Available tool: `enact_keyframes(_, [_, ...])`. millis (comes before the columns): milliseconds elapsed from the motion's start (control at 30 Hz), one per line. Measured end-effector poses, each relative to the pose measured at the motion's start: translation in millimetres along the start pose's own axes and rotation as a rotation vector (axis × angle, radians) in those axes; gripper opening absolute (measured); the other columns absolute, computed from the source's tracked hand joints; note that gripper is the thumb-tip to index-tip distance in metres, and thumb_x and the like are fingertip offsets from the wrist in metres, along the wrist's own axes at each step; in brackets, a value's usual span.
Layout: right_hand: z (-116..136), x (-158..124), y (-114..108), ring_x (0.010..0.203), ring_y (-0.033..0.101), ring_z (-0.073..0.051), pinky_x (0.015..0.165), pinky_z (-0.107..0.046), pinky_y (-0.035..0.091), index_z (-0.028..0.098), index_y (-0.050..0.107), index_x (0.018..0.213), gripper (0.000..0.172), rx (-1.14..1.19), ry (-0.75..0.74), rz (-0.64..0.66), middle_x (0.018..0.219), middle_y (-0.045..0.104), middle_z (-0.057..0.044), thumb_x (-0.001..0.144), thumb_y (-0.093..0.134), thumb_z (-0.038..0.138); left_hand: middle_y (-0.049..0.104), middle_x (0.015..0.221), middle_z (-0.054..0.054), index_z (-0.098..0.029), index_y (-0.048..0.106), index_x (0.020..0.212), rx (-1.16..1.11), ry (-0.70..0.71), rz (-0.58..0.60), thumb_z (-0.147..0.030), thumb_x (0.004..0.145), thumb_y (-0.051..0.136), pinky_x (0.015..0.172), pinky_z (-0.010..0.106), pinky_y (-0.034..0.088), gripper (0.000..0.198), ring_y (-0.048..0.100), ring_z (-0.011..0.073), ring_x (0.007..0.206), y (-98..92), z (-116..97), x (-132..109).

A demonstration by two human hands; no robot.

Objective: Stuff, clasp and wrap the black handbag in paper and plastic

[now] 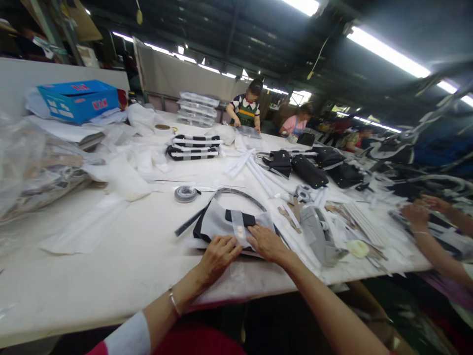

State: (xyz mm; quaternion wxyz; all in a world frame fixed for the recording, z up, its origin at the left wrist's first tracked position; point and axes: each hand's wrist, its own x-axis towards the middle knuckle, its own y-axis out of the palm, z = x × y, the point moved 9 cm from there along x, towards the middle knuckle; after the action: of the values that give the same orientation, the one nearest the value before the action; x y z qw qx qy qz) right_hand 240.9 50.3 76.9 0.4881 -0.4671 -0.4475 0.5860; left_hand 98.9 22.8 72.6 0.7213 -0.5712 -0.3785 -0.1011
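Touching the near edge of a black handbag (248, 220), half covered in white sheeting (216, 219), with the left hand (221, 251), fingers bent close together, impossible to tell whether pinching; laid flatter across its front with the right hand (268, 241), fingers extended. Spread beneath the handbag, a white worktable (148, 231). Left beyond the handbag, a blue box (77, 109), contents unclear, printed "KAK" in red; far left of it, a clear plastic bag (18, 162) holding brownish, greyish items. Overhead, fluorescent tubes (388, 52).
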Motion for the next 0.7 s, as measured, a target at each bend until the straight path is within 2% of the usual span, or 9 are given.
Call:
enact_keyframes(67, [5.3,-1.4,-6.9,0.133,0.049,-0.031,0.107,-0.045,0.038,0.018,0.060,0.127,0.038,-0.002,0.006,0.015,0.137,0.060,-0.014,0.096,0.045,0.034,0.065,0.110,0.005,-0.023,0.061,0.114,-0.008,0.006,-0.022,-0.018,0.094,0.059,0.084,0.034,0.042,0.021,0.060,0.0187,0.101,-1.6,0.1,-0.7])
enact_keyframes(167, [19.7,-2.9,-19.6,0.104,0.066,-0.024,0.089,-0.033,0.047,0.023,0.069,0.104,0.037,0.034,-0.003,0.016,0.109,0.073,-0.008,0.100,0.036,0.039,0.066,0.109,0.004,-0.023,0.062,0.113,-0.032,0.004,-0.071,-0.018,0.094,0.059,0.082,0.034,0.042,0.020,0.060,0.0188,0.101,-4.4,0.5,-2.6])
enact_keyframes(233, [27.6,-2.3,-20.6,0.092,0.068,-0.021,0.078,-0.029,0.045,0.024,0.069,0.093,0.042,0.066,-0.006,0.023,0.098,0.074,-0.005,0.102,0.032,0.040,0.067,0.110,0.004,-0.023,0.062,0.114,-0.040,-0.006,-0.097,-0.017,0.095,0.056,0.082,0.034,0.042,0.021,0.060,0.0192,0.100,-5.2,1.1,-4.0])
enact_keyframes(367, [27.7,4.6,-16.0,0.089,0.066,-0.021,0.072,-0.027,0.041,0.021,0.068,0.091,0.033,0.112,0.019,0.085,0.095,0.073,-0.005,0.098,0.042,0.040,0.067,0.110,0.005,-0.021,0.062,0.115,-0.038,-0.022,-0.127,-0.014,0.097,0.050,0.084,0.035,0.042,0.023,0.060,0.0191,0.097,-7.0,1.5,-4.1])
enact_keyframes(467, [29.2,12.4,-35.0,0.088,0.067,-0.020,0.073,-0.027,0.042,0.022,0.068,0.090,0.038,0.166,0.043,0.076,0.093,0.074,-0.004,0.100,0.038,0.043,0.068,0.106,0.004,-0.022,0.063,0.113,-0.065,-0.032,-0.163,-0.014,0.098,0.048,0.082,0.035,0.042,0.023,0.060,0.0192,0.096,-11.7,2.3,-1.5])
enact_keyframes(533, [39.4,18.5,-56.4,0.093,0.067,-0.021,0.078,-0.029,0.044,0.023,0.069,0.092,0.040,0.163,0.063,-0.022,0.097,0.074,-0.005,0.100,0.036,0.044,0.068,0.105,0.003,-0.024,0.064,0.113,-0.076,-0.025,-0.185,-0.014,0.098,0.046,0.081,0.035,0.042,0.025,0.060,0.0199,0.096,-14.3,1.7,-0.2])
enact_keyframes(600, [63.8,26.8,-68.4,0.104,0.065,-0.022,0.088,-0.031,0.045,0.024,0.069,0.102,0.037,0.145,0.002,-0.131,0.108,0.073,-0.006,0.100,0.038,0.044,0.069,0.102,0.003,-0.024,0.064,0.113,-0.078,-0.023,-0.200,-0.011,0.097,0.044,0.082,0.035,0.042,0.029,0.060,0.0199,0.092,-14.3,1.5,-1.0])
enact_keyframes(633, [80.5,32.4,-66.6,0.110,0.063,-0.022,0.094,-0.032,0.045,0.024,0.067,0.108,0.034,0.143,-0.074,-0.157,0.115,0.072,-0.006,0.100,0.041,0.045,0.069,0.098,0.003,-0.024,0.064,0.112,-0.079,-0.027,-0.222,-0.009,0.096,0.042,0.083,0.035,0.043,0.031,0.060,0.0199,0.090,-14.5,2.1,-2.6])
enact_keyframes(700, [111.2,45.8,-45.2,0.115,0.061,-0.025,0.103,-0.040,0.042,0.021,0.066,0.110,0.034,0.083,-0.230,-0.111,0.118,0.070,-0.009,0.098,0.045,0.045,0.069,0.090,0.004,-0.024,0.066,0.107,-0.086,-0.047,-0.297,-0.005,0.094,0.037,0.088,0.037,0.043,0.037,0.060,0.0205,0.086,-15.7,5.4,-8.5])
